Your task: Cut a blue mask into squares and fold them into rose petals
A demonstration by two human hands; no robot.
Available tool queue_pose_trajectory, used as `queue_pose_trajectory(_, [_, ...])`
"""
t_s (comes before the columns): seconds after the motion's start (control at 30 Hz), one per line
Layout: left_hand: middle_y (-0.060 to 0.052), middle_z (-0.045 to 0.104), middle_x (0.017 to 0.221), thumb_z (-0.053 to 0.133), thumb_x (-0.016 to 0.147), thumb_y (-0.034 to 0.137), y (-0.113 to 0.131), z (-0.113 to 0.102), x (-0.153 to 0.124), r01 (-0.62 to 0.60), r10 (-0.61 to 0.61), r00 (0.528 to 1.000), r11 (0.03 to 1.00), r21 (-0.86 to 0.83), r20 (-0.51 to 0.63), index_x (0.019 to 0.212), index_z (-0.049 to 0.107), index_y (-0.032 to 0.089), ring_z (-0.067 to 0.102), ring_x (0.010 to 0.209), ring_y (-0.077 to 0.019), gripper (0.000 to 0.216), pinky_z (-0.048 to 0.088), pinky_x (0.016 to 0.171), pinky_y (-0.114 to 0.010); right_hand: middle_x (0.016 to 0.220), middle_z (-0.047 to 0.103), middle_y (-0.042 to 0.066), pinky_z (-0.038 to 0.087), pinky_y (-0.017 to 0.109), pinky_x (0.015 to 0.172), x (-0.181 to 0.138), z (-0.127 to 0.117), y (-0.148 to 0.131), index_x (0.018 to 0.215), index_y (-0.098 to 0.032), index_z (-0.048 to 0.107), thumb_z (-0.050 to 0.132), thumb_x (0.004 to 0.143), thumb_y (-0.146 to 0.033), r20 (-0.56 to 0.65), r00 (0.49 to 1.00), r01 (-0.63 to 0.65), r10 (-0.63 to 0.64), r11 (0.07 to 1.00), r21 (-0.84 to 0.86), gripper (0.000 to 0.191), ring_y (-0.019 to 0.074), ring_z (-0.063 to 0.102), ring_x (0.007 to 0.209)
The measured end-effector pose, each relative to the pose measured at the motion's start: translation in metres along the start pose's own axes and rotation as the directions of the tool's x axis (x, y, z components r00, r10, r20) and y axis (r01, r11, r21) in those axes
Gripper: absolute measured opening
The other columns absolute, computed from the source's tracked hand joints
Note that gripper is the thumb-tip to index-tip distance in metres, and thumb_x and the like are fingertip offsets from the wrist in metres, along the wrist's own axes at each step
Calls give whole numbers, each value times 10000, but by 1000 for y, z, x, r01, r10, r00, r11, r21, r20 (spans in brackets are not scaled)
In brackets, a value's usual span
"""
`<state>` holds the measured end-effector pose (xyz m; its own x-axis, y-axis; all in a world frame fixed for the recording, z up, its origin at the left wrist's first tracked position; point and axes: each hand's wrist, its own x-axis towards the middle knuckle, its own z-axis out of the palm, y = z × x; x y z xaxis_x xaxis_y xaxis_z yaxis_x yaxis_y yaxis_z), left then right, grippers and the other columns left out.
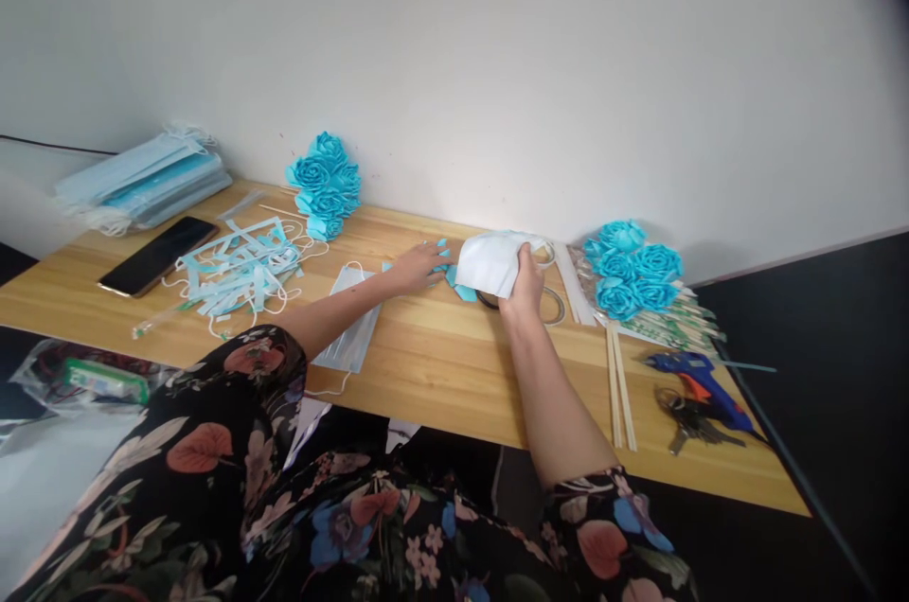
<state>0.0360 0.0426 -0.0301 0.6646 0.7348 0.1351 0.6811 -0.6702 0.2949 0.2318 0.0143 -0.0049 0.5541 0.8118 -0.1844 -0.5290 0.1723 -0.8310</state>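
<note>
My left hand (420,267) lies low over the table with its fingers stretched out, touching small light-blue cut pieces (465,292). In my right hand (524,285) is a white fabric sheet (490,261), gripped at its right edge with the thumb on top; how many layers it has I cannot tell. Dark ring-shaped items (552,307) show partly behind my right wrist. A pale-blue face mask (347,327) lies flat, partly beneath my left forearm.
Blue fabric roses (327,181) stand at the back left, more roses (632,271) at the right. Mask strips (245,266), a phone (157,256) and stacked masks (146,181) occupy the left. Sticks (620,389), a glue gun (703,384) and keys (692,417) lie right.
</note>
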Motion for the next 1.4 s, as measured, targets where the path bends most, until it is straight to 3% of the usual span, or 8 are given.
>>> queue_pose_trajectory(0.2, [-126,476,1514,531,948,363,19,-6,-29,-120,117,993,974,-195,-25,1354,566,204,417,1423,-250,437,348,1169,-423,756,701,-15,550,207,692,3,-1,-3,838,-123,674,605,889,-282,-12,1000,25,-25,1000,-1,180,111,673,749])
queue_pose_trajectory(0.37, [-132,565,1430,489,938,297,7,-41,-55,66,-106,977,976,-208,-184,1337,581,176,510,1337,-256,427,399,1119,-443,778,691,-14,551,208,682,5,0,-3,840,-132,662,590,891,-275,-42,999,-2,2,1000,8,168,105,664,742])
queue_pose_trajectory(0.5, [-103,721,1159,439,935,262,2,-60,-82,238,-257,962,956,-173,-96,1247,649,168,677,990,-208,387,517,913,-353,810,691,-8,555,218,705,7,-1,-1,838,-142,659,607,875,-302,-46,999,4,-4,1000,-2,172,107,664,755])
queue_pose_trajectory(0.63, [-95,713,1180,435,918,222,7,-54,-92,245,-244,970,961,-133,18,1237,657,172,658,1054,-213,393,499,932,-337,786,682,-12,549,205,669,8,-2,1,813,-146,643,604,877,-295,-38,999,11,-12,1000,-16,167,103,653,724])
queue_pose_trajectory(0.9, [-80,715,1146,443,928,216,32,-34,-71,32,-67,988,970,-242,-137,1239,657,204,664,982,-189,377,515,920,-346,746,684,-8,551,192,632,8,-2,2,810,-138,643,615,860,-283,-57,998,17,-18,1000,-17,156,107,653,718])
queue_pose_trajectory(1.1, [-131,608,1332,639,878,312,76,-9,-47,-185,189,974,982,43,-124,1159,687,192,542,1243,-306,309,400,1079,-483,762,687,-4,547,209,637,13,-5,6,821,-143,642,636,844,-348,-32,998,55,-57,997,-52,206,118,655,721])
queue_pose_trajectory(1.27, [-155,567,1323,626,895,413,95,9,-25,-184,202,976,965,188,-78,1115,690,180,502,1259,-335,327,315,1116,-553,761,681,-12,538,214,643,14,-5,5,820,-145,645,617,852,-344,-40,998,37,-39,998,-48,203,117,651,716])
queue_pose_trajectory(1.4, [-138,614,1194,550,928,275,94,11,-17,-111,122,992,963,244,-29,1060,699,168,548,1185,-306,226,326,1114,-538,729,665,-23,535,216,647,11,-3,3,808,-149,639,609,861,-338,-35,999,13,-14,1000,-24,198,112,642,698])
